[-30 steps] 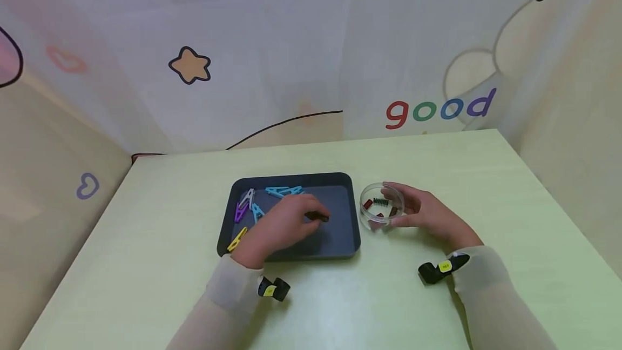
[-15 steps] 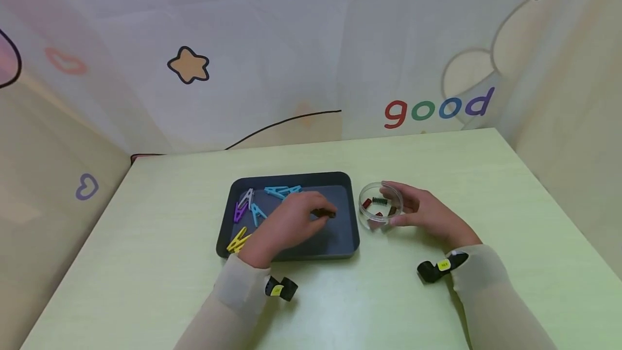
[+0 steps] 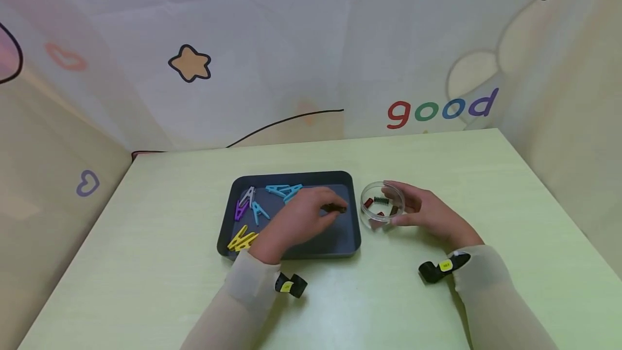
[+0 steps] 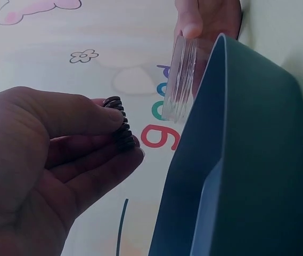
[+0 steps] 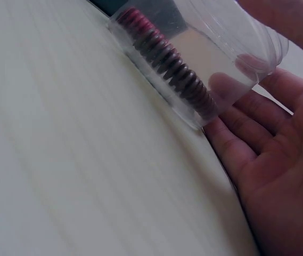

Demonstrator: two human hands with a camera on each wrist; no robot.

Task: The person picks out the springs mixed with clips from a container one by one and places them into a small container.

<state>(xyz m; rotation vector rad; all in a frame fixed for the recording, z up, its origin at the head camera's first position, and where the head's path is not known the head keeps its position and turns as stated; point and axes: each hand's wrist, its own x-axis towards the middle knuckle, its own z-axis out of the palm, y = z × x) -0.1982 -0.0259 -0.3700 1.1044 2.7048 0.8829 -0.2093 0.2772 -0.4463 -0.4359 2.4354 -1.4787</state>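
Note:
My left hand [image 3: 303, 217] is over the right half of a dark tray [image 3: 335, 239]. Between its thumb and fingers it pinches a dark coil spring [image 4: 122, 125], plain in the left wrist view. Beside the tray's right side my right hand [image 3: 430, 212] holds a round clear plastic container [image 3: 383, 220], thumb and fingers around its side. Inside the container lie several red and dark springs [image 5: 167, 64], seen through the wall in the right wrist view. Its base is at the tabletop.
Several plastic clothespins lie in the tray's left part: blue ones [image 3: 279, 190], a white one [image 3: 248, 196], a purple one [image 3: 241, 210] and yellow ones [image 3: 239, 239]. The pale table [image 3: 146, 263] ends at a printed cloth backdrop [image 3: 291, 58].
My left hand has moved right across the tray toward the container, carrying the spring, and more of the yellow clothespins shows. The right hand and the container have stayed in place.

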